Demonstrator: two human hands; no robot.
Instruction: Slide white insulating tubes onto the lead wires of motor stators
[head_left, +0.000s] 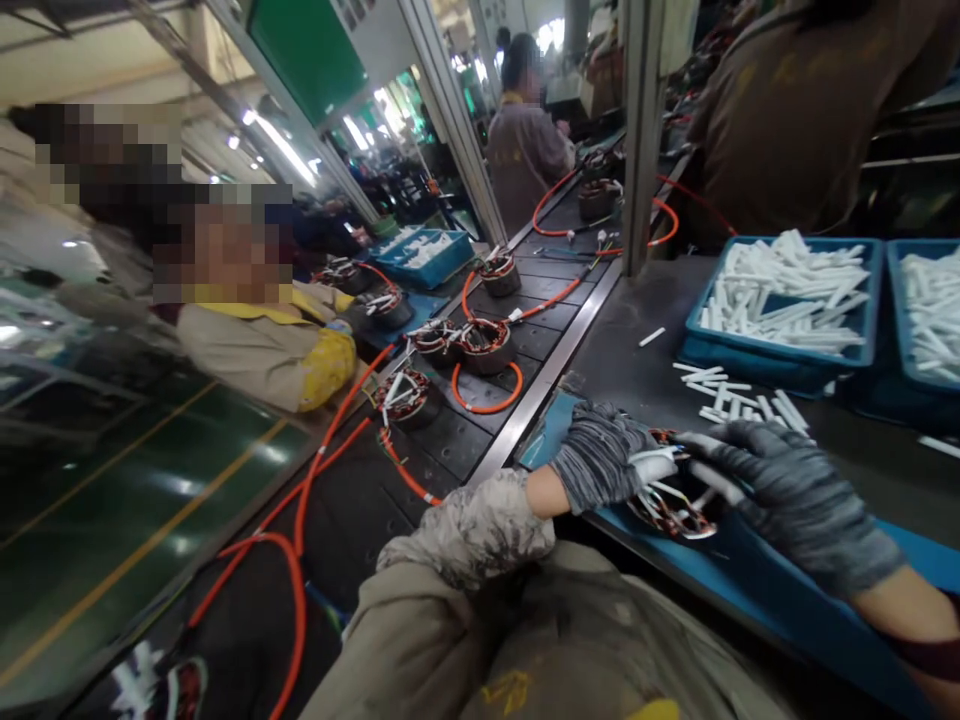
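A wound motor stator [679, 512] with copper coils and loose leads sits at the blue bench edge in front of me. My left hand [606, 458], in a grey striped knit glove, is closed on its left side, by a white sleeve [654, 465] over the leads. My right hand [799, 500], gloved alike, reaches in from the right with curled fingers. A slightly blurred white tube [716, 482] is pinched at its fingertips, over the stator's right side. The fingertips of both hands are partly hidden among the leads.
Loose white tubes [739, 398] lie behind the stator, before a blue bin [784, 350] full of them; a second bin [896, 330] stands to the right. Left, a conveyor [450, 440] carries several stators with orange cables [304, 500]. A co-worker's yellow-cuffed sleeve [328, 368] borders it.
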